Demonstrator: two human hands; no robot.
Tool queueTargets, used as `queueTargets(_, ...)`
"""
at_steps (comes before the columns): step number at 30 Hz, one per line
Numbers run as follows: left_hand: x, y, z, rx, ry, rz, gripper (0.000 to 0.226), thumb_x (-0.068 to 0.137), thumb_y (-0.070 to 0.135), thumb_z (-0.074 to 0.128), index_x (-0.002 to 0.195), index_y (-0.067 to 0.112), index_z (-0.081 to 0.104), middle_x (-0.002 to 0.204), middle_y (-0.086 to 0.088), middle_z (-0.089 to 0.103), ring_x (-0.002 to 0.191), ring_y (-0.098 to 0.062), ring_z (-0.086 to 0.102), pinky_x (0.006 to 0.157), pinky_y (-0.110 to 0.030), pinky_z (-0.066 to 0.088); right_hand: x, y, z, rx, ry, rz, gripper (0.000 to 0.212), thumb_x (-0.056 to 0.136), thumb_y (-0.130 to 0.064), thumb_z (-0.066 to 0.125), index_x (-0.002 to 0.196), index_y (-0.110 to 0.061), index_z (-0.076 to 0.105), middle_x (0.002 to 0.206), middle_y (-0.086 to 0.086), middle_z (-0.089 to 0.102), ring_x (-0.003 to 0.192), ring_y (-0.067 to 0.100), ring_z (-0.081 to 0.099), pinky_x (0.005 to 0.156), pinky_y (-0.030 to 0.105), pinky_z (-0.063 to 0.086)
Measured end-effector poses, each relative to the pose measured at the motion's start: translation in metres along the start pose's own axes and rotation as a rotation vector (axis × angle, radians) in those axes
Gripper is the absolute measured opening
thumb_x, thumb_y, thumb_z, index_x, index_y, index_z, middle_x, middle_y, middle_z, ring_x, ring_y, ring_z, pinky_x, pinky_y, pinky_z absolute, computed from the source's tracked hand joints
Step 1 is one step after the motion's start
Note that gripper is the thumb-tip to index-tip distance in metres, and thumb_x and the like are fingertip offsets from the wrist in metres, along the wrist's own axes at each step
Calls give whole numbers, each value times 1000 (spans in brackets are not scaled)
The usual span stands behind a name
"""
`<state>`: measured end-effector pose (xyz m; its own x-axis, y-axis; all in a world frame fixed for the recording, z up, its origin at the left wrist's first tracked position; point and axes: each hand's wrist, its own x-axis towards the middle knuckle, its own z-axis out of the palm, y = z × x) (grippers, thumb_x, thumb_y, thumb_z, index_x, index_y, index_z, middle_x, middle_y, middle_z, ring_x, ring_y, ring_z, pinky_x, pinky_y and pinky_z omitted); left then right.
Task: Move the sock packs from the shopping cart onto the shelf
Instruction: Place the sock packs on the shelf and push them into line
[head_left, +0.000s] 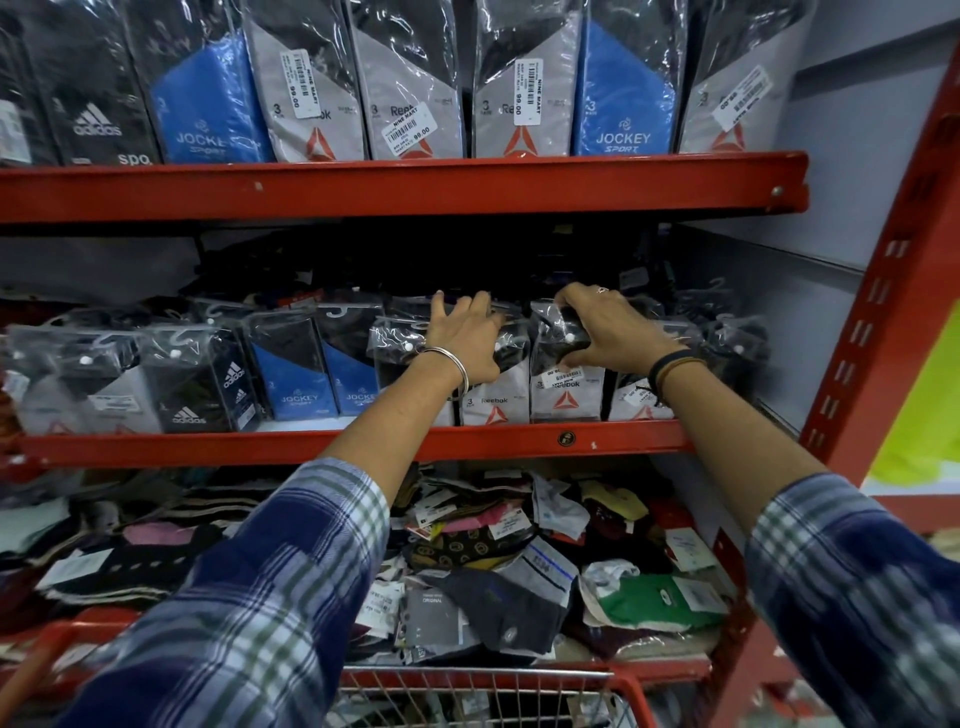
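On the far left of the middle shelf (291, 448) stand grey and black sock packs (197, 384), then two blue ones (298, 382), all upright in a row. My left hand (467, 338) comes next, fingers spread and laid flat against the top of a white pack (493, 405), pressing on it rather than gripping. Just beside it my right hand (608, 332) is clamped on the dark top of another white pack (563, 387), thumb below and fingers curled over; that pack stands on the shelf, I think, though my hand hides part of it. Below, the lowest shelf holds a loose heap of socks (493, 561), and the red cart (483, 686) rim shows at the bottom edge
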<state>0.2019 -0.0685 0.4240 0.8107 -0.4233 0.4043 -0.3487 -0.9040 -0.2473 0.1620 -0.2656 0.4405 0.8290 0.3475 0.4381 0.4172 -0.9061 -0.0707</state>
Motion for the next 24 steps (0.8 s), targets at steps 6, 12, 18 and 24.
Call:
queueTargets(6,-2,3,-3,8,1,-8,67,72,32,70,133,18,47,134,-7,39,126,-24,39,113,-59,13,-10,13,16,87,-73,47,66,66,-23,85,116,-10,43,113,10,57,102,29,55,83,38,47)
queueTargets(12,-8,14,2,27,72,-22,78,71,22,71,138,13,32,139,-10,39,128,-27,41,114,-58,10,3,9,21,-303,-8,104,79,65,-43,81,127,-13,42,133,8,46,121,31,42,108,45,25)
queueTargets(18,-24,21,13,21,211,-21,73,72,21,70,136,13,35,143,-8,38,133,-26,35,116,-56,11,-19,-11,45,-460,136,176,88,76,-30,74,145,-7,23,157,9,19,144,35,11,116,50,10)
queueTargets(24,-66,16,28,-199,530,69,50,77,23,62,125,12,51,132,-7,53,125,-24,47,112,-47,21,-56,-49,79,-333,410,148,69,72,-16,68,135,-7,41,143,15,43,139,35,29,112,50,11)
